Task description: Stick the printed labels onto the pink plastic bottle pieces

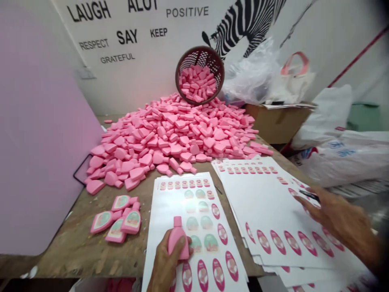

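Observation:
My left hand grips a small pink bottle-shaped piece just above a white sticker sheet, with its thumb across the piece's front. Several oval and round labels remain on that sheet. My right hand hovers over a fanned stack of printed sheets, its fingers closed on a thin black pen-like tool. Beyond the sheets lies a large heap of unlabelled pink pieces. Several labelled pink pieces lie in a small cluster on the wood left of my left hand.
A brown plastic basket lies tipped on the heap, holding more pink pieces. The worn wooden table ends in a front edge. A pink board stands at left; a cardboard box and white plastic bags sit at right.

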### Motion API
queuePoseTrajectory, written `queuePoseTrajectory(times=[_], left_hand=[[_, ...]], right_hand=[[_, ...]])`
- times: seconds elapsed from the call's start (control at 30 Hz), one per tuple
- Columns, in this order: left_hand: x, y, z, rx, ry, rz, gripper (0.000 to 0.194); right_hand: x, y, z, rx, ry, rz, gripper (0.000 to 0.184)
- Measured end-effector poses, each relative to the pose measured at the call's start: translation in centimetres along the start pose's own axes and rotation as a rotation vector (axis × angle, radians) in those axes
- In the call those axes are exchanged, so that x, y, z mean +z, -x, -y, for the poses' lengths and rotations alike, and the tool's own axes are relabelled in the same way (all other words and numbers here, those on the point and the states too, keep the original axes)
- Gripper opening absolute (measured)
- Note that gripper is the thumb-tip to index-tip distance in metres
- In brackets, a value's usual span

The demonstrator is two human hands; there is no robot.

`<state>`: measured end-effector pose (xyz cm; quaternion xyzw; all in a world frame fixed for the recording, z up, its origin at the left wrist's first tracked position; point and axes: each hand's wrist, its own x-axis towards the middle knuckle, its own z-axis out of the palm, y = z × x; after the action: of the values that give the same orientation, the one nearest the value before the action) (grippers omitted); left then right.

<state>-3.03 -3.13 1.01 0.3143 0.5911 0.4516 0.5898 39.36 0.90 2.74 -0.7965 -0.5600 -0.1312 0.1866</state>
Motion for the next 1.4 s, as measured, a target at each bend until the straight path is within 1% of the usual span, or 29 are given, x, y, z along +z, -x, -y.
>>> queuePoseTrajectory(times=[0.03, 0.07, 0.13, 0.17, 0.2, 0.23, 0.27, 0.33, 0.4, 0.43, 0.47, 0.5, 0.53, 0.57, 0.6, 0.67, 0.73, 0.83, 0.9, 0.97, 1.03, 1.1, 1.13, 1.2, 1.23, 1.27, 1.3, 1.37, 1.4], left_hand=[[0.3, 0.1, 0.1, 0.018, 0.004, -0.008, 0.040], [0.6, 0.1, 0.2, 0.039, 0.009, -0.020, 0.038], [1.1, 0.3, 0.3, 0.074, 0.040, -0.041, 0.035], [1.1, 0.3, 0.2, 0.079, 0.072, -0.050, 0.033], [0.9, 0.3, -0.2, 0.079, 0.125, -0.064, 0.032], [0.3, 0.3, -0.8, 0.081, 0.195, -0.091, 0.030], [-0.7, 0.3, -1.7, 0.091, 0.271, -0.134, 0.029], [-3.9, 0.1, -4.0, 0.170, 0.407, -0.266, 0.034], [-7.9, -0.2, -6.4, 0.295, 0.475, -0.398, 0.046], [-9.8, -0.3, -7.4, 0.351, 0.482, -0.471, 0.047], [-11.3, -0.4, -8.1, 0.355, 0.484, -0.509, 0.045], [-12.4, -0.4, -8.5, 0.345, 0.485, -0.529, 0.042], [-13.1, -0.4, -8.6, 0.318, 0.484, -0.530, 0.039], [-13.2, -0.3, -8.4, 0.287, 0.486, -0.514, 0.038], [-12.9, -0.2, -8.0, 0.262, 0.488, -0.485, 0.038], [-11.3, -0.1, -7.0, 0.223, 0.486, -0.399, 0.042], [-9.2, -0.3, -6.1, 0.180, 0.473, -0.280, 0.042], [-6.4, -1.0, -5.3, 0.117, 0.431, -0.084, 0.036], [-5.1, -1.5, -5.0, 0.092, 0.393, -0.002, 0.035], [-4.2, -1.7, -4.8, 0.079, 0.361, 0.018, 0.036], [-3.6, -1.7, -4.6, 0.071, 0.334, 0.012, 0.037], [-3.2, -1.5, -4.2, 0.057, 0.308, 0.013, 0.037], [-3.0, -1.4, -4.0, 0.051, 0.295, 0.016, 0.037], [-2.8, -1.3, -3.6, 0.047, 0.274, 0.019, 0.037], [-2.7, -1.4, -3.4, 0.056, 0.260, 0.018, 0.037], [-2.5, -1.4, -3.2, 0.070, 0.240, 0.019, 0.037], [-2.4, -1.4, -3.1, 0.084, 0.216, 0.025, 0.037], [-2.1, -1.2, -2.8, 0.105, 0.157, 0.054, 0.036], [-1.9, -1.0, -2.7, 0.104, 0.123, 0.074, 0.036]], right_hand=[[0.6, -0.7, 2.0, -0.055, -0.081, 0.069, 0.038], [1.3, -1.4, 4.5, -0.124, -0.218, 0.172, 0.036], [3.1, -2.7, 10.4, -0.219, -0.450, 0.332, 0.033], [4.3, -3.3, 13.5, -0.261, -0.529, 0.389, 0.031], [5.5, -3.8, 16.5, -0.283, -0.583, 0.414, 0.029], [6.7, -4.3, 19.3, -0.291, -0.593, 0.416, 0.029], [7.9, -4.7, 21.7, -0.292, -0.597, 0.410, 0.031], [9.8, -5.3, 25.3, -0.287, -0.598, 0.390, 0.038], [11.0, -5.7, 27.4, -0.299, -0.600, 0.385, 0.039], [11.2, -5.8, 28.0, -0.312, -0.600, 0.389, 0.037], [11.3, -5.8, 28.3, -0.325, -0.599, 0.396, 0.034], [11.3, -5.8, 28.4, -0.337, -0.596, 0.403, 0.032], [11.1, -5.8, 28.4, -0.345, -0.591, 0.409, 0.031], [10.8, -5.8, 28.2, -0.346, -0.583, 0.412, 0.031], [10.5, -5.8, 27.9, -0.338, -0.569, 0.409, 0.032], [9.5, -6.0, 26.8, -0.326, -0.551, 0.402, 0.035], [8.2, -6.4, 25.3, -0.363, -0.568, 0.435, 0.040], [6.4, -7.3, 22.9, -0.501, -0.606, 0.592, 0.046], [5.9, -7.8, 21.7, -0.551, -0.594, 0.691, 0.050], [6.3, -8.2, 20.9, -0.560, -0.594, 0.742, 0.052], [7.3, -8.4, 20.8, -0.558, -0.622, 0.744, 0.055], [8.2, -8.4, 21.2, -0.510, -0.623, 0.680, 0.057], [8.4, -8.2, 21.5, -0.455, -0.596, 0.618, 0.057], [8.1, -7.0, 22.4, -0.329, -0.530, 0.491, 0.053], [7.5, -5.9, 22.8, -0.287, -0.523, 0.452, 0.048], [6.8, -4.5, 23.1, -0.275, -0.544, 0.441, 0.042], [6.0, -2.8, 23.3, -0.292, -0.593, 0.457, 0.036], [4.3, 1.3, 23.5, -0.387, -0.699, 0.520, 0.029], [3.5, 3.5, 23.4, -0.428, -0.717, 0.534, 0.025]])
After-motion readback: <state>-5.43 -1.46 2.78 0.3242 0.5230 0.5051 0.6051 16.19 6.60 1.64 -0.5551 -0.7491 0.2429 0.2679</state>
